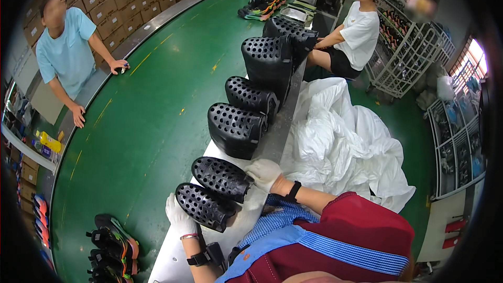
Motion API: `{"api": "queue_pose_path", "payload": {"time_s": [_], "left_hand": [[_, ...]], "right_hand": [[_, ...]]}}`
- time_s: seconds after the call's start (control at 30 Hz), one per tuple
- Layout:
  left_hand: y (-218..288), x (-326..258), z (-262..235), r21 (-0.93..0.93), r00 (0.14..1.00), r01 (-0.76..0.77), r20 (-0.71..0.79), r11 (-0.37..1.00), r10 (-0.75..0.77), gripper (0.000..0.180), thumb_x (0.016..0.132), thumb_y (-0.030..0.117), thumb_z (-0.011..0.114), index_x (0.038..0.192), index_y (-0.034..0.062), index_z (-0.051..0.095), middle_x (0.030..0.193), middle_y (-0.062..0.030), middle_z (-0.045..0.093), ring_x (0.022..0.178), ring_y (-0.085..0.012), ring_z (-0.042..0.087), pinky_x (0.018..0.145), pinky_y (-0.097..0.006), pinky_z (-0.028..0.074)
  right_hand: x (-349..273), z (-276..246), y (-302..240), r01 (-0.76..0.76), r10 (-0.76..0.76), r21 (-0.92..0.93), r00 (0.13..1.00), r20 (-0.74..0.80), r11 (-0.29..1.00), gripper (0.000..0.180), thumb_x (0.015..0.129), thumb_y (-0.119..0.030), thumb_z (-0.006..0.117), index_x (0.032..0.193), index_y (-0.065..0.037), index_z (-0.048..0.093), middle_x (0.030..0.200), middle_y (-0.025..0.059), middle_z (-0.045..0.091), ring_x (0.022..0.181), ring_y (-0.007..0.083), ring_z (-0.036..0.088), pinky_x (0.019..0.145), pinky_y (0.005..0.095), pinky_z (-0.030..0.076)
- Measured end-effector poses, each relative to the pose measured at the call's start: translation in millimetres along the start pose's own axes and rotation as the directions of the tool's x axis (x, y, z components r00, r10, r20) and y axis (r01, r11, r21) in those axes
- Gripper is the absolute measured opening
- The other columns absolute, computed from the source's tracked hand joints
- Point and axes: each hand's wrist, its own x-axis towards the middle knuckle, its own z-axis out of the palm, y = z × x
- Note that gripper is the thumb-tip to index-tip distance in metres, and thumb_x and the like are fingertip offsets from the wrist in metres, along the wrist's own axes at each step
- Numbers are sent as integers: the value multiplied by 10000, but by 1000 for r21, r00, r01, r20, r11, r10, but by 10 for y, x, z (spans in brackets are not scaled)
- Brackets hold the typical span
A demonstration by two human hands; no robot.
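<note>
Two black clog-like shoe pieces (220,175) with round holes lie side by side on the metal ledge in front of me. My left hand (181,216), in a white glove, grips the outer side of the nearer piece, its fingers partly hidden. My right hand (264,174), gloved too, holds the open end of the farther one. Beyond them, several similar black perforated pieces (236,123) stand in a row along the ledge, some in tall stacks (267,68).
A green conveyor belt (157,126) curves past on the left, carrying sports shoes (112,246) near me and more shoes (267,0) far off. White sheeting (340,141) is heaped at right. One person (70,42) stands across the belt; another (356,31) sits beyond the sheeting.
</note>
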Motion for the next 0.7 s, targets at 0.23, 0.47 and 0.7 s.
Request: {"api": "queue_pose_path", "payload": {"time_s": [0.23,0.47,0.7], "left_hand": [[-143,25,106,58,999,-48,-2,997,48,374,876,220,593,1151,-27,649,1324,-220,579,1258,-396,507,1066,-469,393],[-160,27,128,38,997,-73,-31,997,74,371,874,207,598,1150,-36,646,1311,-226,587,1247,-404,514,1062,-467,397],[-136,14,96,43,998,-56,-18,997,57,363,879,196,592,1155,-34,642,1319,-220,582,1247,-399,513,1061,-465,398]], "right_hand": [[-1,0,4,15,-15,-15,1000,7,1000,182,899,-205,561,944,-97,700,856,134,658,844,353,629,745,451,503],[-8,9,16,5,-5,-3,1000,3,1000,184,902,-205,559,953,-94,697,862,135,658,853,354,626,754,451,502],[-4,14,11,-6,7,-23,999,37,1000,186,900,-214,564,953,-93,695,878,136,660,865,354,625,763,452,499]]}}
